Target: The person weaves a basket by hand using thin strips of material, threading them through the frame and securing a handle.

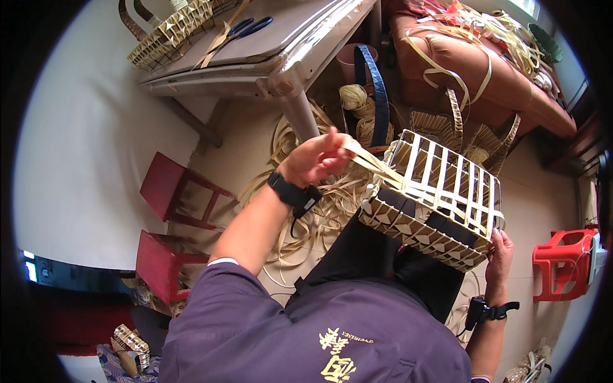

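Right of centre in the frame, a wire-framed basket [445,195] with pale slats across its open-gapped top, set across dark trousers [364,249]. At centre, the left hand [317,159], raised clear of the basket, with fingertips pinched together on a pale strip [367,156] running to the basket's upper left corner. At right of centre, the right hand [500,252], apparently clamped on the basket's lower right corner, fingers partly hidden. Likely risks: slack in the strip from a loosened left pinch; a bent or split strip from too hard a pull; a basket twisted or slid off the lap from uneven steadying at the right corner. Also possible: a snagged foot, from the heap of loose strips [319,217] on the floor [246,137] at centre. At upper left, dark-handled scissors [255,26] on a surface [297,16], well apart from both hands.
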